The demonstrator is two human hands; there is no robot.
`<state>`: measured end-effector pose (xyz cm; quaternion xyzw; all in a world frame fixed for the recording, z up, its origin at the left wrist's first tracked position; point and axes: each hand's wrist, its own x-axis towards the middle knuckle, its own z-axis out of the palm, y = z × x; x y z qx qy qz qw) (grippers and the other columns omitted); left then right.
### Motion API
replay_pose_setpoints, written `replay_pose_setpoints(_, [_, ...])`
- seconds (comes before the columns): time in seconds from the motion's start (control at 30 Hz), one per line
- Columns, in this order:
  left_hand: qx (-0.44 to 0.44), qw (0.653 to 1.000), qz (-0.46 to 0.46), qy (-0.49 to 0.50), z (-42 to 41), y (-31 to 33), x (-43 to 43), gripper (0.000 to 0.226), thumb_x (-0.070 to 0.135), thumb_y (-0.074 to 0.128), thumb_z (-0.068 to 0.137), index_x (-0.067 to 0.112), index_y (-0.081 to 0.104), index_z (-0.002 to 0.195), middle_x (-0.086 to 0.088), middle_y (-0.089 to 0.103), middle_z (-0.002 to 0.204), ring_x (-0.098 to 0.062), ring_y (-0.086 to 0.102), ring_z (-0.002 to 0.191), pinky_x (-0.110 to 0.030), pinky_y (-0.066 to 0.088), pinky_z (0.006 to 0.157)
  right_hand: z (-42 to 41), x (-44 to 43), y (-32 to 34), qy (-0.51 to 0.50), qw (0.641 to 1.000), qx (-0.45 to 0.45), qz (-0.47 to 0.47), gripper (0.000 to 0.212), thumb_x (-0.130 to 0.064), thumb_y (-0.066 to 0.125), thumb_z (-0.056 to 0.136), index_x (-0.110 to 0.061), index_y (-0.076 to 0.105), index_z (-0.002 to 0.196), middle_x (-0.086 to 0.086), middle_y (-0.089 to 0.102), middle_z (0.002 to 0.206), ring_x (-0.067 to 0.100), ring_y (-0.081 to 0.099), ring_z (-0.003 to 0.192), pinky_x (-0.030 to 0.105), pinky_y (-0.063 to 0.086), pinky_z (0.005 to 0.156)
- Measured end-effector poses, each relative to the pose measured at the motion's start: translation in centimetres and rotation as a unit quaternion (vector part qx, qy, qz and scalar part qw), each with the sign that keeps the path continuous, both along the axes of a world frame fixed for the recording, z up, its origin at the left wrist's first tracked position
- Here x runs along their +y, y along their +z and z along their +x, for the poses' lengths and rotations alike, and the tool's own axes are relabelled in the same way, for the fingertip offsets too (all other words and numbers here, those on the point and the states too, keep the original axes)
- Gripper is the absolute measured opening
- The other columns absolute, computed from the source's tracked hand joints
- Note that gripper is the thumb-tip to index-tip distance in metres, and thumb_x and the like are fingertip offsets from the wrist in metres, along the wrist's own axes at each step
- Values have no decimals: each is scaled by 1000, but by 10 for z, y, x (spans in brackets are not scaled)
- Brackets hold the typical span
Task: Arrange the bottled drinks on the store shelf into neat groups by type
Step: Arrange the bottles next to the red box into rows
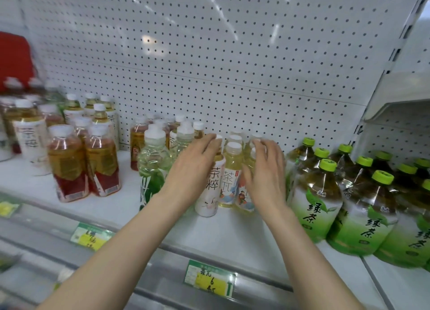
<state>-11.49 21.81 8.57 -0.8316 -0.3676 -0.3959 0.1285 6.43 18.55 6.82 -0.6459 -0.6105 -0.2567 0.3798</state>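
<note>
A cluster of small white-capped tea bottles [230,170] stands mid-shelf. My left hand [193,167] lies flat against the cluster's left side, touching a white-labelled bottle [210,193]. My right hand [265,172] presses the cluster's right side, fingers curved over the caps. Neither hand is closed around a bottle. To the left stand clear bottles with green labels [151,167] and amber tea bottles with red labels [83,163]. Large green-capped green tea bottles [318,193] fill the right.
The white shelf board [209,230] has bare room in front of the cluster. A pegboard back wall [209,65] rises behind. Price tags [210,278] sit on the front rail. More mixed bottles [28,128] stand at far left.
</note>
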Motion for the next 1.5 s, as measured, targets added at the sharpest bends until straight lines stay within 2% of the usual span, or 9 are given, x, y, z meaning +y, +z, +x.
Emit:
replay_pose_setpoints(0.2, [-153,980,124,19,-48,-25,-22,57,-4,68,81,4,54,135,-20,44,144,-37,31,140,-42,25,118,-59,14,-5,180,960,168,-136,76,-55,61,88,-20,30,148,-1,44,147,18,43,134,44,39,109])
replay_pose_setpoints(0.33, [-252,960,-78,90,-77,-41,-21,94,24,78,81,10,19,153,-15,23,156,-27,22,146,-48,29,116,-63,22,-11,158,964,183,-113,71,-39,69,88,-19,34,145,-1,48,141,17,45,130,36,39,106])
replay_pose_setpoints(0.43, [-269,935,-220,70,-88,-53,-12,100,38,79,77,18,17,152,-5,39,152,-23,42,136,-43,40,108,-63,25,-11,124,970,172,-118,62,-42,68,86,-19,42,138,2,49,135,20,45,127,35,39,101])
replay_pose_setpoints(0.53, [-276,923,-264,57,-90,-57,-10,83,39,75,80,16,30,147,-1,55,138,-22,57,118,-31,43,95,-63,24,-13,114,968,183,-128,59,-47,69,82,-22,48,131,2,47,131,21,45,126,39,42,101])
replay_pose_setpoints(0.7, [-323,897,-301,16,-93,-53,-8,75,36,73,83,18,35,146,6,56,135,-16,53,123,-29,41,98,-69,16,-15,168,940,255,-151,72,-44,69,86,-20,33,143,-2,57,135,21,56,120,30,39,100])
replay_pose_setpoints(0.8, [-366,884,-290,2,-104,-46,-16,71,37,72,84,22,37,143,19,50,127,-6,49,118,-25,36,96,-76,6,-16,162,947,249,-126,85,-66,60,77,-24,31,145,-2,56,137,23,57,120,49,45,102])
replay_pose_setpoints(0.97, [-436,860,-265,-6,-158,-35,-23,82,65,68,70,27,44,138,12,60,130,-9,57,118,-42,46,102,-107,-9,-1,157,963,196,-97,88,-77,49,75,-27,31,145,-3,55,125,29,57,115,51,46,99])
replay_pose_setpoints(1.3, [-423,864,-272,13,-331,-38,-3,69,58,72,64,27,56,123,14,69,109,1,65,98,-30,54,88,-280,25,21,222,940,254,-57,83,-78,55,73,-27,41,137,-9,60,128,17,57,118,48,47,99])
replay_pose_setpoints(1.5, [-376,885,-273,40,-443,-44,28,46,34,76,81,30,52,120,24,62,105,24,56,87,1,41,71,-394,56,28,232,931,278,-48,61,-65,61,79,-31,44,127,-17,63,112,9,60,106,43,50,93])
